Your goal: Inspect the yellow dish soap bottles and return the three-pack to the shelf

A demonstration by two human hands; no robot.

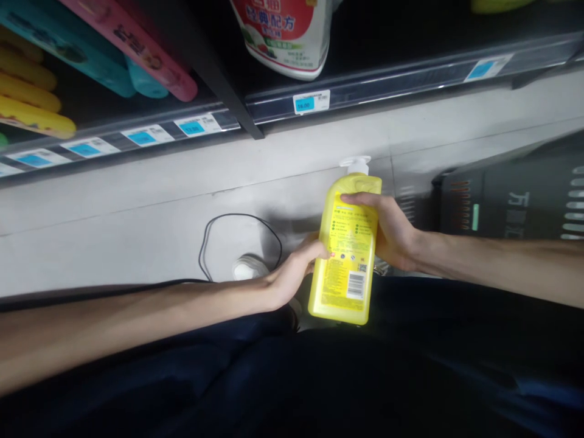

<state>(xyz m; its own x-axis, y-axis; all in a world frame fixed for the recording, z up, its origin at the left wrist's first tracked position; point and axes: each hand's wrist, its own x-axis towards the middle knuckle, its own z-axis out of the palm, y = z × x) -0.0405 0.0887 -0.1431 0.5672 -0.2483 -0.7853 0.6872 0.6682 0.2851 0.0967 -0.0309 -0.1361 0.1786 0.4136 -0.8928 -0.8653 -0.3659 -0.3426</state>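
Left forearm [137,322] bare, slanting up from lower left; left grip [296,272] curled closed, thumb [316,250] pointing right. Right forearm [497,263] bare, nearly level; right grip [396,230] closed, higher in view, thumb [360,198] extended left.

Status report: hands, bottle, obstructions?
Left hand, right hand both gripping yellow bottle. Label facing camera, white pump toward shelf. Nothing visibly blocking; dark basket off right.

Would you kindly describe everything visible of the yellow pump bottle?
The yellow plastic-looking bottle has a white pump top and a printed label with a barcode and QR code. It is held over pale floor tiles, pump end toward the black shelf, left hand at its left edge, right hand gripping its upper right.
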